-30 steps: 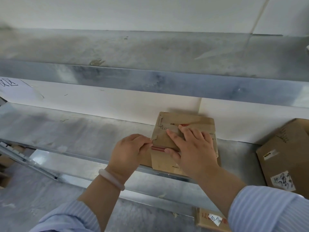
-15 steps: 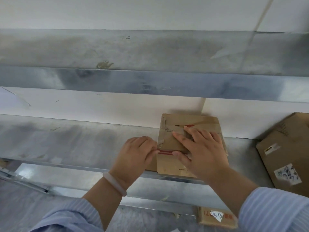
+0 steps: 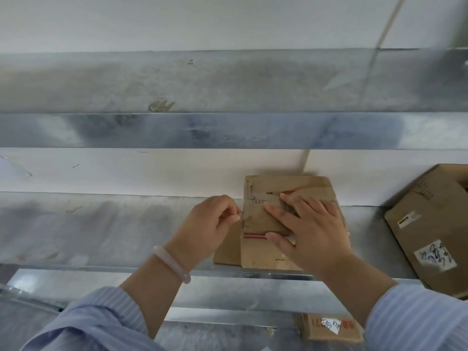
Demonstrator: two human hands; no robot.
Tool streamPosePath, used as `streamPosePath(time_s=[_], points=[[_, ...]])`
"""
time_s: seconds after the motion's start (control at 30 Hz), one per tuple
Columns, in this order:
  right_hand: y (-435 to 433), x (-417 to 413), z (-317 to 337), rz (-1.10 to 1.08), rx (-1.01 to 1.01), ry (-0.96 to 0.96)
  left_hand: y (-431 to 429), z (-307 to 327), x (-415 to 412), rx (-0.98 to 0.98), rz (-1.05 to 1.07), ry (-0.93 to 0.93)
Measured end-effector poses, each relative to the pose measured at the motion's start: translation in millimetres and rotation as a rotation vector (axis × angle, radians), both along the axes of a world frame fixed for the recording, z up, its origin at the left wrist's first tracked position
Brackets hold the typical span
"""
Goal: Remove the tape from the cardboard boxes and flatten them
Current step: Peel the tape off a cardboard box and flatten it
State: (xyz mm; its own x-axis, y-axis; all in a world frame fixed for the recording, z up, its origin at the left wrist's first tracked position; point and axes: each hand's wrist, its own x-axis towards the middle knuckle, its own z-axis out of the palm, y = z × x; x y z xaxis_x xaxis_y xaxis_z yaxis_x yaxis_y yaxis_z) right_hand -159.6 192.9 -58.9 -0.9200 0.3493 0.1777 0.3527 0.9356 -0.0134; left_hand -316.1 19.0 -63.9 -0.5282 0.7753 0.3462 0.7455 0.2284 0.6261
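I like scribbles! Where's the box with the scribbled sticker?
In the head view, the big box sits at the far right on the metal shelf, right of the flat box under the right hand.

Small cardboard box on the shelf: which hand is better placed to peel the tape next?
Left. The left hand pinches what seems a tape end at the box edge; the right hand lies flat, pinning it.

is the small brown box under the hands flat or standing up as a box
Flat: the small brown cardboard box lies as a thin sheet on the grey metal shelf, right hand pressing on it.
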Motion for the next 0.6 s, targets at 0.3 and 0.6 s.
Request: streamPosePath(time_s=[0.3,0.6], points=[[1,1,1,0.009,-0.006,0.002,32,-1,6,0.166,0.373,-0.331],[0,-1,2,0.014,-0.048,0.020,5,2,2,0.080,-0.008,0.075]])
